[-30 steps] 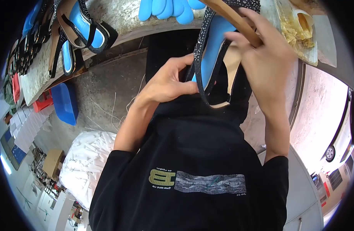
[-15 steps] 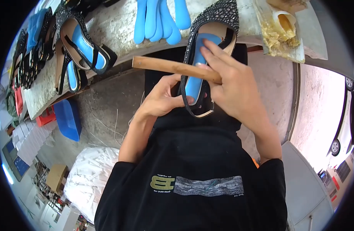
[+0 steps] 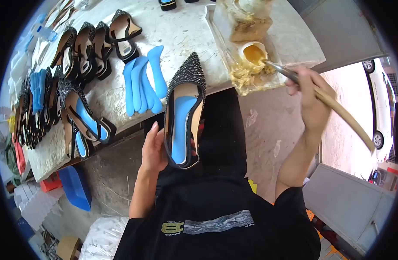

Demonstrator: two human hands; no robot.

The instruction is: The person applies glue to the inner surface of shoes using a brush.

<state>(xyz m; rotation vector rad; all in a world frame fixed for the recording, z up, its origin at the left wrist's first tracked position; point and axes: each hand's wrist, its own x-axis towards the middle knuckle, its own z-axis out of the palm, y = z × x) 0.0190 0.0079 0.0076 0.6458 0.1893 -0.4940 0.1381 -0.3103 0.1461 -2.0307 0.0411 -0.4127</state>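
A black studded slingback shoe point(image 3: 186, 80) with a pointed toe rests in my left hand point(image 3: 153, 149), whose thumb shows at its side while the fingers pass behind it. Inside the shoe lies a blue insole point(image 3: 180, 134). My right hand point(image 3: 310, 89) is closed around a glue brush point(image 3: 337, 106) with a long, curved wooden handle and a metal neck. The brush's tip reaches the mouth of a white glue pot point(image 3: 253, 53), which lies tipped, yellow glue inside it and crusted around it. Several loose blue insoles point(image 3: 140, 84) lie on the workbench point(image 3: 177, 26) beyond the shoe.
Several studded shoes point(image 3: 84, 47) stand in rows at the bench's left, and one with a blue insole point(image 3: 84, 110) sits near the front edge. A blue bin point(image 3: 74, 186) is on the floor at left. A grey metal panel point(image 3: 350, 203) stands at lower right.
My right hand has left the shoe's insole and moved right, bringing the brush to the glue pot. My left hand still holds the shoe, now lower in view. The camera view has shifted.
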